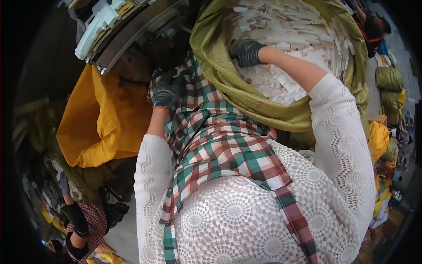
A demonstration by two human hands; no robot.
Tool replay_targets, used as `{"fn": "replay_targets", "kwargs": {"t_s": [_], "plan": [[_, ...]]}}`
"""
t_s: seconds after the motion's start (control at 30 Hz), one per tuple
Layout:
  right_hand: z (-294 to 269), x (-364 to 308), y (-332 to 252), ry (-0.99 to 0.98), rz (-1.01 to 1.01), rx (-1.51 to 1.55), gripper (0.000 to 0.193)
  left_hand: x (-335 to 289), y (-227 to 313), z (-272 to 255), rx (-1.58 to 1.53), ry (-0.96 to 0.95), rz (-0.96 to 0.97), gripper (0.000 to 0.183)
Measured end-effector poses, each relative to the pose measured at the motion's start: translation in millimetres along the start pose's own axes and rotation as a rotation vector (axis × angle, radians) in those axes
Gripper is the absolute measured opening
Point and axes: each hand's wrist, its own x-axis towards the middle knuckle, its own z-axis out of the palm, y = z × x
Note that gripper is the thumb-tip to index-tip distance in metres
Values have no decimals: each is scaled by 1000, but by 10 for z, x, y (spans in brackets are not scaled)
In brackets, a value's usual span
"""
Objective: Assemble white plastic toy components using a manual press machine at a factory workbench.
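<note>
My left hand (169, 91), in a dark striped work glove, rests over the plaid apron (228, 132) on my lap. Its fingers are curled, and a small pale bit shows near the fingertips, too small to name. My right hand (248, 53), gloved alike, is inside the mouth of a large olive woven sack (272, 116). Beneath and around it lie many white, flat plastic-looking pieces (301, 39). The right fingers are bent inward; whatever they may hold is hidden.
Left of my lap an orange sack (94, 123) hangs open below a metal machine edge (136, 35) bearing white plastic parts (99, 28). Another person (85, 224) works at lower left. Green bundles (389, 79) and yellow bags (379, 138) line the right side.
</note>
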Motion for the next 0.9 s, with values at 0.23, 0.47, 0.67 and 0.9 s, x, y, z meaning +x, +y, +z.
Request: {"fn": "replay_targets", "kwargs": {"t_s": [0.23, 0.47, 0.67, 0.9], "plan": [[-637, -445, 657, 641, -58, 41, 21, -431, -368, -1148, -495, 585, -301, 28], [-1325, -1230, 138, 1147, 281, -436, 20, -844, -748, -2130, 948, 406, -447, 36], [-1135, -1161, -1083, 1355, -101, -231, 22, -378, 791, -1432, -1376, -116, -196, 49], [-1172, -1109, -1520, 1002, -689, 14, 27, -38, 1021, -1425, -1761, -56, -368, 38]]}}
